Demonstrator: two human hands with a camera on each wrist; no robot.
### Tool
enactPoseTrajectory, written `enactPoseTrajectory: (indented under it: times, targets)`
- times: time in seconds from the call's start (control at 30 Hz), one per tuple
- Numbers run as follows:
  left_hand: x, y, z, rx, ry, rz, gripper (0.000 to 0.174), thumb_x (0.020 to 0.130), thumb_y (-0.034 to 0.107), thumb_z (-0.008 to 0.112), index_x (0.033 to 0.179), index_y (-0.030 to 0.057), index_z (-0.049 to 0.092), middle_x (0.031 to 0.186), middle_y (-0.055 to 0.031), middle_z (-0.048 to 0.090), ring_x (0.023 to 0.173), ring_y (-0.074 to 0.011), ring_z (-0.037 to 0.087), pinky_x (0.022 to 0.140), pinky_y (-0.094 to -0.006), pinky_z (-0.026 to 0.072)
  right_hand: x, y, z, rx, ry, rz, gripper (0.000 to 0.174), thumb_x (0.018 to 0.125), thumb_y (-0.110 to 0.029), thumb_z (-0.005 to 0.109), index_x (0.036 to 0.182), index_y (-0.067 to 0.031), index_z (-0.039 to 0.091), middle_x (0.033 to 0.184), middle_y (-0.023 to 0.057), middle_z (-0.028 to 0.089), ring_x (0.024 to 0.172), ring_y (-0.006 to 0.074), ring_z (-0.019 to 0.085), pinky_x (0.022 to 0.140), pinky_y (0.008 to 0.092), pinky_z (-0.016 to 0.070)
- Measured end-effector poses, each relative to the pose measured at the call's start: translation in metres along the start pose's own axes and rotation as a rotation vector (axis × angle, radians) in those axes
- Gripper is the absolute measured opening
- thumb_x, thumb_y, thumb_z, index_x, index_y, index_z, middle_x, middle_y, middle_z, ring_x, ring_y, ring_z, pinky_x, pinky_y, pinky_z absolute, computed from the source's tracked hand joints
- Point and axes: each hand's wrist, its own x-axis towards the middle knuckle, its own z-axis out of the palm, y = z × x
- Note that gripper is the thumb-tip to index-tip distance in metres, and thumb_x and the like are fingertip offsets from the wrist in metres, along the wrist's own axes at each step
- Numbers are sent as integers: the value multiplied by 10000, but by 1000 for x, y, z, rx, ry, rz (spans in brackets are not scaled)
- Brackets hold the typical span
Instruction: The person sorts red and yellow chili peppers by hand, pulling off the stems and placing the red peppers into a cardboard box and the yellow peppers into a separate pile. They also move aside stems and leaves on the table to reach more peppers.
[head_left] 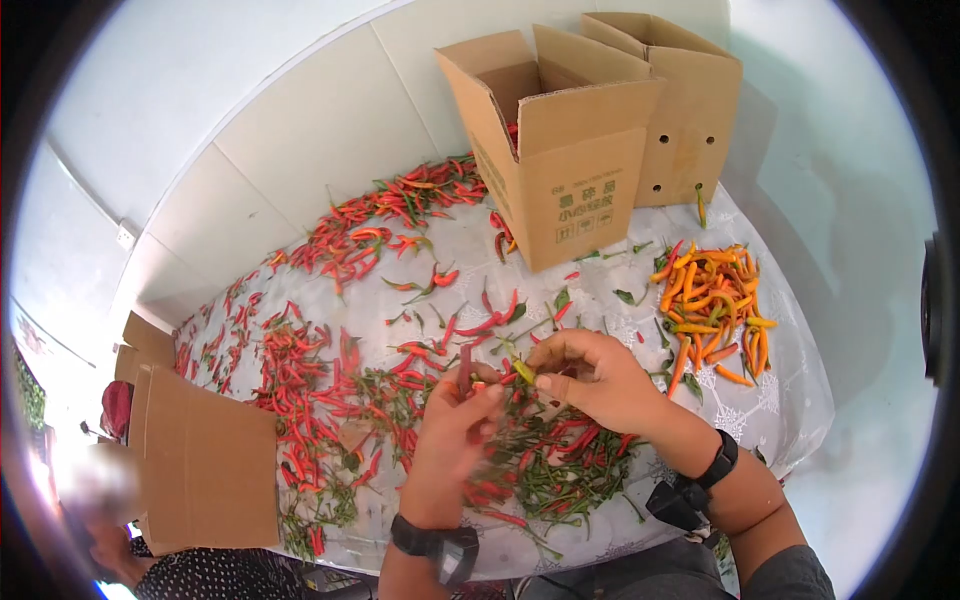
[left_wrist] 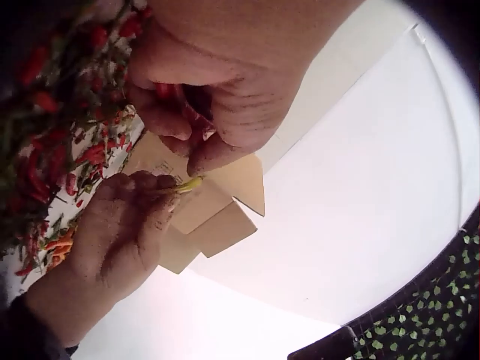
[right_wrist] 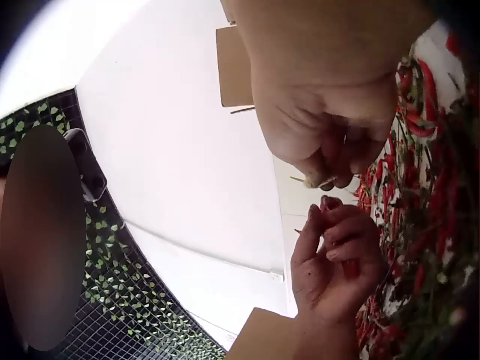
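Over a heap of red chili peppers and green stems (head_left: pixel 570 465), both hands meet close together. The left hand (head_left: pixel 450 430) curls its fingers round a red chili pepper (left_wrist: pixel 193 116), part of which its palm hides; in the right wrist view a red chili (right_wrist: pixel 350 268) also shows under those fingers. Between thumb and fingertips the right hand (head_left: pixel 605 385) pinches a yellow-green chili pepper (head_left: pixel 522 371), its stem pointing up and away. In the left wrist view the left thumb tip is right at this pepper's end.
Orange chilies (head_left: pixel 715 300) lie piled at the right. Red chilies (head_left: pixel 300 370) spread over the left and back of the plastic-covered table (head_left: pixel 800 400). An open cardboard box (head_left: pixel 580 160) stands at the back beside another box (head_left: pixel 690 110). A carton (head_left: pixel 205 460) and another person's dotted garment (head_left: pixel 215 575) are at left.
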Motion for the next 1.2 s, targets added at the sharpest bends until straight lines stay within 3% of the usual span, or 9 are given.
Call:
enactPoseTrajectory:
  times: [0.03, 0.23, 0.43, 0.63, 0.73, 0.83, 1.03, 1.13, 1.2]
  targets:
    - [-1, -1, 3, -1, -13, 11, 199, 845, 33, 672, 1018, 46, 573, 781, 0, 550, 605, -75, 476, 489, -198, 361, -1, -1, 3, 131, -2, 46, 173, 839, -73, 695, 981, -20, 614, 867, 28, 649, 800, 91, 608, 692, 264, 498]
    - [-3, -5, 12, 45, -39, 24, 215, 849, 44, 683, 1039, 37, 584, 781, 15, 550, 589, -46, 455, 464, -182, 316, -8, 4, 14, -113, -48, -17, 144, 838, -104, 711, 921, -13, 637, 813, 25, 648, 748, 75, 594, 659, 247, 493]
    - [-5, -1, 8, 144, -98, -51, 258, 853, 77, 692, 1088, 26, 597, 743, 40, 523, 549, -17, 404, 448, -178, 259, -1, 1, 7, -84, 24, -3, 229, 847, -208, 718, 945, -8, 663, 787, 44, 650, 724, 88, 603, 652, 257, 495]
    - [-3, -5, 11, 256, -115, -118, 276, 845, 99, 705, 1091, 28, 603, 712, 58, 497, 544, -9, 382, 450, -182, 240, 0, 1, 0, -264, -6, -115, 213, 838, -205, 732, 871, -7, 661, 778, 55, 641, 673, 79, 598, 597, 252, 480]
    - [-1, -3, 8, 246, -119, -116, 287, 840, 97, 708, 1098, 29, 604, 728, 49, 517, 552, -9, 391, 450, -179, 244, 0, -3, -1, -247, -2, -42, 201, 852, -194, 720, 834, -5, 654, 771, 49, 627, 632, 72, 581, 567, 252, 466]
    - [-3, -1, 8, 244, -108, -117, 288, 840, 100, 710, 1098, 30, 604, 754, 29, 555, 560, -15, 411, 451, -171, 258, 1, -3, -1, -100, -59, 146, 208, 866, -208, 713, 853, -10, 650, 763, 26, 608, 636, 73, 559, 573, 244, 454]
    - [-4, -3, 4, 27, -128, -114, 275, 839, 69, 665, 1095, 21, 575, 876, -46, 612, 594, -67, 493, 453, -170, 321, -2, 11, 1, 750, -185, 504, 142, 909, -179, 659, 902, -44, 617, 811, 8, 607, 689, 91, 568, 627, 232, 472]
    - [1, -2, -15, -184, -173, -86, 262, 849, 76, 606, 1102, 25, 559, 910, -80, 604, 656, -119, 532, 457, -204, 361, 1, 10, -6, 397, -57, 401, 164, 870, -159, 693, 956, -28, 642, 800, 31, 594, 707, 116, 557, 633, 267, 456]
    - [1, 3, -13, -386, -97, -33, 256, 854, 91, 571, 1104, 38, 555, 902, -95, 598, 700, -153, 545, 464, -231, 385, 3, 8, -14, -268, 135, 78, 160, 835, -56, 662, 993, -46, 636, 884, 62, 618, 758, 159, 593, 701, 292, 485]
